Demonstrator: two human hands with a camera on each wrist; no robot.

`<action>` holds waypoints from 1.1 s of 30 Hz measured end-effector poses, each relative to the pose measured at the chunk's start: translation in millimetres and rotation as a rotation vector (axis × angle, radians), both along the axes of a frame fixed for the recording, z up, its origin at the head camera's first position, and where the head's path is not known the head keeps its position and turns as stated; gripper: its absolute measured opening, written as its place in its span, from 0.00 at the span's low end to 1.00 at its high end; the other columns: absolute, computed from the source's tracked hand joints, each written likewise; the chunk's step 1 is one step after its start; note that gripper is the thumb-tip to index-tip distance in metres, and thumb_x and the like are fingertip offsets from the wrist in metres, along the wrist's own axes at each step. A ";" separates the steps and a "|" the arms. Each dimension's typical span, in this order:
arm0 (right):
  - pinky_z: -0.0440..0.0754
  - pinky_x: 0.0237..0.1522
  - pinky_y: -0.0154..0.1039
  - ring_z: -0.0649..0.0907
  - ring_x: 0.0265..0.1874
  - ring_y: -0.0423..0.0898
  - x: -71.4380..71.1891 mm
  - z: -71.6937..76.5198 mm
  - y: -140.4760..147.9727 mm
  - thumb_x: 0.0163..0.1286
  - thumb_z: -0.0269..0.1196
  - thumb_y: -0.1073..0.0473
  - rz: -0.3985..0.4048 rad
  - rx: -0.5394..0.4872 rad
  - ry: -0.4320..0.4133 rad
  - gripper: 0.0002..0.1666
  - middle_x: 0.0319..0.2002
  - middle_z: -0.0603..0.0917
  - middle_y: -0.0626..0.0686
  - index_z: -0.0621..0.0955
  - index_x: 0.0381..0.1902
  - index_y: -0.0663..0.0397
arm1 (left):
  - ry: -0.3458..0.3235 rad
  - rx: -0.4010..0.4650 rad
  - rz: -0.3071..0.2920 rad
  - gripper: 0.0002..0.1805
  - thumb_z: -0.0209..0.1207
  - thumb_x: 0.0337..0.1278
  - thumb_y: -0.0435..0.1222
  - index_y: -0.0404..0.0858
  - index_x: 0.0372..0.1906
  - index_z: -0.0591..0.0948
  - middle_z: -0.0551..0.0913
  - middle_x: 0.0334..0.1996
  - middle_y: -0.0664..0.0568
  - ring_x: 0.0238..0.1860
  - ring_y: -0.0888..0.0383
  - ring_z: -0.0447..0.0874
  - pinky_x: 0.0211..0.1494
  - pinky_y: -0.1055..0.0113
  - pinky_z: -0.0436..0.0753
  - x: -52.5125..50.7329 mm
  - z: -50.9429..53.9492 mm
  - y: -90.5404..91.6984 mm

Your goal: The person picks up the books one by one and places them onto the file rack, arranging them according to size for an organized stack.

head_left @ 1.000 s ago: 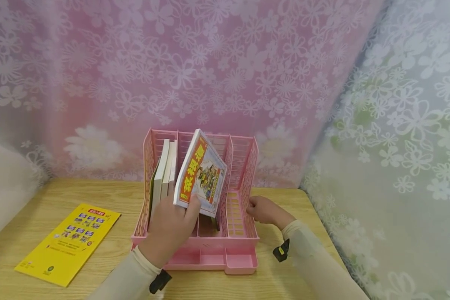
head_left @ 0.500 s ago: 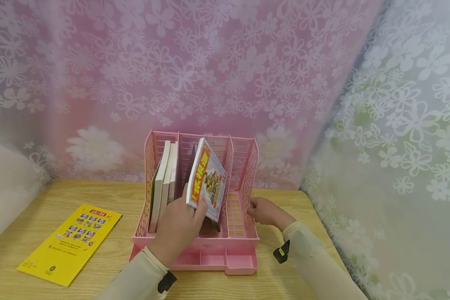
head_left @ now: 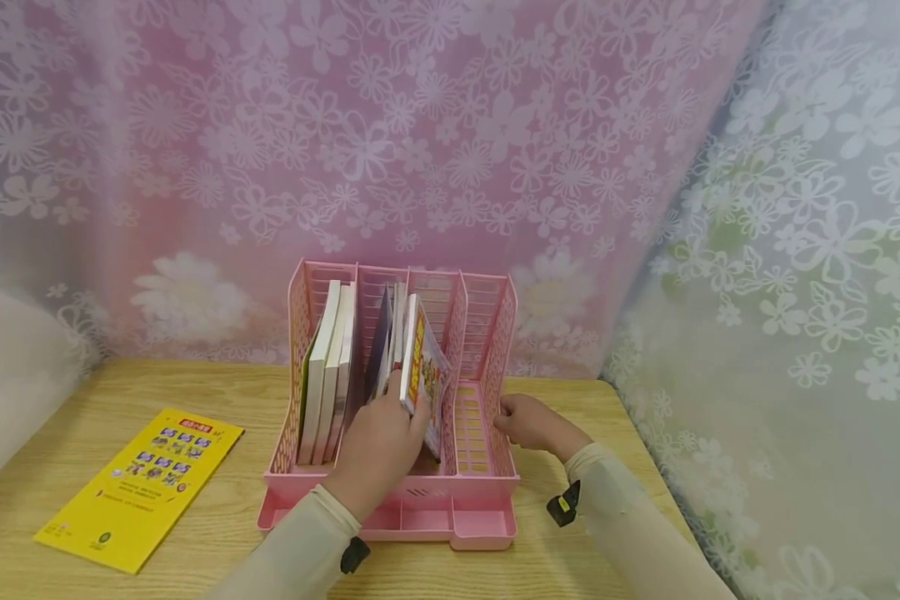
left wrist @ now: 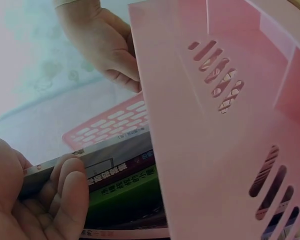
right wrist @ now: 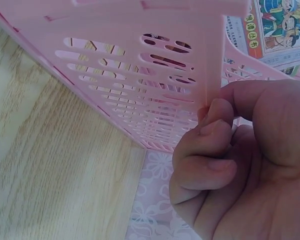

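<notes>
My left hand [head_left: 381,450] grips a white-edged book [head_left: 413,358] with a red and yellow title strip and a cartoon cover. It stands nearly upright, in a middle section of the pink desktop file organizer [head_left: 487,481]. Other thin books, one with a green spine [left wrist: 125,192], are right by my left fingers in the left wrist view. My right hand [head_left: 537,423] pinches the front edge of the organizer's right side wall [right wrist: 155,90], its other fingers curled in the right wrist view. The book's lower end is partly hidden by my left hand.
Several thick books [head_left: 324,375] lean in the leftmost section. A yellow book [head_left: 144,492] lies flat on the wooden table [head_left: 210,542] to the left. Shallow trays [head_left: 483,523] line the organizer's front. Flowered curtains hang behind and at the right.
My left hand has moved right and slightly down, bringing the book from a tilted pose above the organizer to a more upright one, lower among the dividers. My right hand has stayed in place.
</notes>
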State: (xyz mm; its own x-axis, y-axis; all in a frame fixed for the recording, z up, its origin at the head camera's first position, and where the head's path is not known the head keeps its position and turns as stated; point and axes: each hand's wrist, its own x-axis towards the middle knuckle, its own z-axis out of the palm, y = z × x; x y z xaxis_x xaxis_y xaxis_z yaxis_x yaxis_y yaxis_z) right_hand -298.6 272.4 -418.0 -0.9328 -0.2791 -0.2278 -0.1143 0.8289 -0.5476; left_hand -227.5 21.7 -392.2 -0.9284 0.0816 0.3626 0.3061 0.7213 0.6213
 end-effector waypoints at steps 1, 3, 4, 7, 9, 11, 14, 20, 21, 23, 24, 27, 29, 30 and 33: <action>0.72 0.27 0.38 0.72 0.23 0.43 -0.4 0.0 -0.5 0.78 0.53 0.61 0.001 0.003 -0.002 0.12 0.23 0.73 0.49 0.75 0.31 0.56 | 0.003 -0.003 -0.003 0.32 0.52 0.77 0.47 0.23 0.68 0.71 0.69 0.10 0.56 0.11 0.62 0.64 0.14 0.65 0.63 0.1 -0.8 -0.2; 0.73 0.28 0.39 0.73 0.24 0.44 -1.2 0.0 -2.0 0.78 0.54 0.61 0.001 0.009 -0.003 0.12 0.25 0.75 0.50 0.75 0.32 0.57 | 0.002 -0.006 -0.014 0.32 0.52 0.77 0.48 0.23 0.67 0.72 0.68 0.09 0.57 0.11 0.62 0.62 0.13 0.65 0.63 0.8 -2.3 -1.3; 0.72 0.28 0.39 0.73 0.24 0.44 -1.4 0.2 -1.4 0.78 0.54 0.61 -0.003 0.015 -0.004 0.12 0.25 0.75 0.50 0.75 0.32 0.57 | 0.002 -0.006 -0.022 0.31 0.51 0.77 0.47 0.23 0.66 0.73 0.67 0.09 0.58 0.11 0.63 0.61 0.13 0.66 0.61 1.2 -2.8 -1.3; 0.74 0.28 0.39 0.75 0.26 0.44 -1.8 0.4 -0.7 0.78 0.55 0.60 -0.009 0.018 0.000 0.10 0.27 0.77 0.50 0.79 0.36 0.57 | 0.003 0.002 -0.034 0.24 0.52 0.75 0.45 0.26 0.58 0.76 0.65 0.11 0.58 0.11 0.63 0.59 0.13 0.66 0.61 2.5 -2.4 -1.2; 0.74 0.28 0.39 0.75 0.26 0.44 -2.5 -0.1 -0.4 0.78 0.55 0.60 -0.010 0.011 0.001 0.09 0.27 0.78 0.50 0.79 0.38 0.57 | -0.015 0.018 -0.034 0.22 0.52 0.73 0.43 0.26 0.55 0.77 0.64 0.11 0.58 0.12 0.63 0.58 0.14 0.66 0.60 3.2 -1.1 -0.9; 0.73 0.28 0.39 0.75 0.25 0.44 -3.3 -1.0 -0.1 0.78 0.54 0.60 -0.009 0.009 0.002 0.10 0.26 0.77 0.50 0.79 0.36 0.57 | -0.050 0.028 -0.042 0.23 0.51 0.73 0.43 0.26 0.57 0.77 0.63 0.11 0.58 0.12 0.62 0.57 0.15 0.66 0.59 3.3 -0.5 0.7; 0.72 0.28 0.39 0.74 0.25 0.44 -3.2 -2.0 -0.3 0.78 0.54 0.61 -0.011 0.008 0.001 0.10 0.26 0.76 0.50 0.78 0.36 0.55 | -0.091 0.022 -0.050 0.24 0.51 0.75 0.44 0.25 0.55 0.77 0.64 0.12 0.58 0.11 0.63 0.57 0.15 0.67 0.59 2.3 -3.5 3.4; 0.73 0.28 0.39 0.74 0.25 0.44 -2.9 -3.2 -1.8 0.78 0.53 0.61 -0.002 0.001 0.006 0.09 0.26 0.76 0.50 0.79 0.38 0.56 | -0.126 0.012 -0.070 0.23 0.55 0.75 0.46 0.27 0.48 0.82 0.66 0.09 0.59 0.09 0.64 0.59 0.13 0.68 0.61 -3.3 -17.6 0.4; 0.73 0.28 0.39 0.74 0.25 0.44 -3.1 -3.5 -2.0 0.78 0.53 0.62 -0.001 0.000 0.007 0.09 0.25 0.76 0.50 0.79 0.37 0.57 | -0.131 -0.005 -0.078 0.23 0.56 0.74 0.47 0.27 0.47 0.82 0.66 0.09 0.58 0.10 0.64 0.60 0.14 0.67 0.62 -4.0 -18.4 -1.2; 0.72 0.27 0.39 0.74 0.24 0.44 -3.4 -3.8 -2.3 0.78 0.54 0.62 0.001 0.003 0.010 0.09 0.25 0.76 0.50 0.80 0.38 0.57 | -0.130 -0.060 -0.091 0.20 0.57 0.72 0.49 0.35 0.36 0.81 0.68 0.11 0.58 0.12 0.63 0.65 0.17 0.66 0.66 -4.9 -17.1 -4.7; 0.72 0.27 0.39 0.74 0.24 0.44 -3.8 -4.0 -2.2 0.78 0.54 0.62 -0.004 0.003 0.008 0.09 0.25 0.76 0.50 0.80 0.39 0.56 | -0.126 -0.088 -0.092 0.21 0.57 0.72 0.51 0.37 0.32 0.80 0.70 0.12 0.58 0.13 0.62 0.67 0.18 0.66 0.68 -4.7 -14.5 -6.3; 0.71 0.27 0.38 0.74 0.25 0.43 -3.6 -3.9 -2.0 0.77 0.55 0.61 -0.003 0.001 0.006 0.09 0.26 0.76 0.49 0.82 0.43 0.57 | -0.113 -0.143 -0.082 0.23 0.57 0.70 0.55 0.42 0.27 0.78 0.72 0.14 0.56 0.15 0.59 0.69 0.19 0.64 0.69 -1.3 -0.7 -10.5; 0.69 0.26 0.38 0.72 0.24 0.43 -3.9 -3.7 -1.9 0.78 0.55 0.61 -0.002 -0.002 0.005 0.10 0.25 0.75 0.49 0.82 0.45 0.58 | -0.100 -0.159 -0.091 0.24 0.57 0.70 0.53 0.44 0.21 0.75 0.70 0.13 0.57 0.15 0.59 0.67 0.19 0.64 0.67 1.4 10.5 -12.9; 0.69 0.26 0.37 0.71 0.23 0.43 -3.9 -3.6 -2.0 0.78 0.55 0.61 -0.001 -0.002 0.006 0.10 0.25 0.74 0.49 0.82 0.46 0.57 | -0.101 -0.162 -0.100 0.24 0.56 0.71 0.52 0.44 0.19 0.74 0.69 0.13 0.57 0.14 0.59 0.65 0.18 0.64 0.65 2.7 16.0 -13.8; 0.67 0.26 0.37 0.69 0.22 0.42 -4.4 -3.2 -1.8 0.79 0.55 0.60 0.012 0.014 0.018 0.09 0.24 0.72 0.48 0.82 0.44 0.57 | -0.140 -0.171 -0.139 0.25 0.54 0.71 0.47 0.44 0.15 0.70 0.66 0.11 0.57 0.13 0.60 0.62 0.19 0.64 0.62 3.3 26.9 -15.6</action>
State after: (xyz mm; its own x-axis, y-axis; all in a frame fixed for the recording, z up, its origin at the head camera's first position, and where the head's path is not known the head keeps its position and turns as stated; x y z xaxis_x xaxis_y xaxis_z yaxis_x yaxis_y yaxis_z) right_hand -303.1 270.5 -421.2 -0.9335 -0.2872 -0.2145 -0.1343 0.8351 -0.5335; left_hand -224.2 6.1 -365.3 -0.9440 0.2614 0.2014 0.3296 0.7765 0.5370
